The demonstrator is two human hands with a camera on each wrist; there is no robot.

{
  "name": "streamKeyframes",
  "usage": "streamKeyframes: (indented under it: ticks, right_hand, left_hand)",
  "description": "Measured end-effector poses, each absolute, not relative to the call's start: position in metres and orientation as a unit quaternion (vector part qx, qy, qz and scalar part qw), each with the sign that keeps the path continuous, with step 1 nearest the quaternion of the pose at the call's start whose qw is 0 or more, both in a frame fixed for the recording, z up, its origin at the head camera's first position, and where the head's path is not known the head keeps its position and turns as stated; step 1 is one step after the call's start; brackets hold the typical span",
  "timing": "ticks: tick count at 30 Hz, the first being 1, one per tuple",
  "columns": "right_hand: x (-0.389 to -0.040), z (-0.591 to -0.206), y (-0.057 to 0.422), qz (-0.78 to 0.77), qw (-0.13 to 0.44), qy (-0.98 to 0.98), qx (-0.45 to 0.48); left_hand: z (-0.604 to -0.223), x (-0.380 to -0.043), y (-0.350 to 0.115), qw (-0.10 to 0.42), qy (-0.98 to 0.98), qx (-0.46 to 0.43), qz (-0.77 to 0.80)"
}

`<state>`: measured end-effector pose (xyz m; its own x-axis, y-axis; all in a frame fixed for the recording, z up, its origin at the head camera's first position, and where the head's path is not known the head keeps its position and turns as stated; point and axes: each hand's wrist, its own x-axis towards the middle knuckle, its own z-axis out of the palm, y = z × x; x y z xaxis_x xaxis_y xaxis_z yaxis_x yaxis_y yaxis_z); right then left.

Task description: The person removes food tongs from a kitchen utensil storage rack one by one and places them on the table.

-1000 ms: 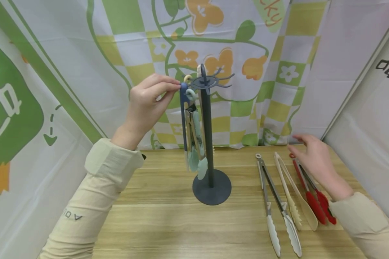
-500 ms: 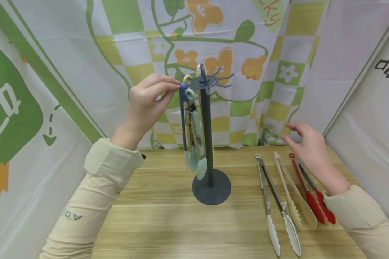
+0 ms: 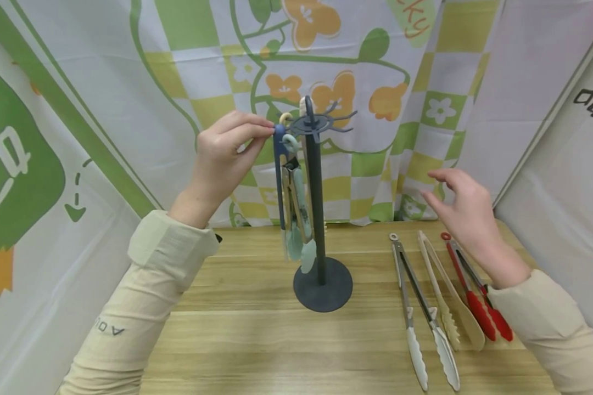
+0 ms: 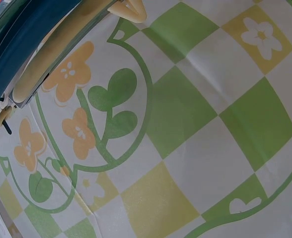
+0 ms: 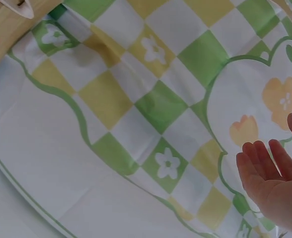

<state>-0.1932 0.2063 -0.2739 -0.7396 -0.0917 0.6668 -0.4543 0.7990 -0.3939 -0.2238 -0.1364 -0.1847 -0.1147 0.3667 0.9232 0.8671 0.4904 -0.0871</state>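
Observation:
At the upper left of the dark rack (image 3: 316,203), my left hand (image 3: 229,156) pinches the top end of the blue tongs (image 3: 279,159) between thumb and fingers. These tongs hang straight down at the hook tips. Mint-green tongs (image 3: 295,203) hang by their ring beside them, partly over the pole in the head view. A cream ring (image 3: 286,118) shows behind on another hook, and the left wrist view has a cream tong arm (image 4: 56,54) beside the blue one. My right hand (image 3: 462,214) is raised above the table's right side, thumb and fingers apart, holding nothing.
On the wooden table (image 3: 257,340) lie white-tipped tongs (image 3: 415,296), cream tongs (image 3: 442,291) and red tongs (image 3: 476,302), side by side at the right. A patterned curtain (image 3: 375,181) stands close behind; white fabric walls (image 3: 563,181) flank both sides.
My right hand has risen and moved left, away from the red tongs. The left hand keeps its pinch on the blue tongs, and the rack has stayed put.

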Motion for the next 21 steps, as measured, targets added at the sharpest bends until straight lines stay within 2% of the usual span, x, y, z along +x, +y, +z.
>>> streamKeyframes:
  ticks: [21]
  right_hand:
    - [-0.194, -0.236, 0.181, 0.289, 0.399, -0.846, 0.205]
  left_hand:
    - [-0.185, -0.223, -0.136, 0.496, -0.708, -0.434, -0.254]
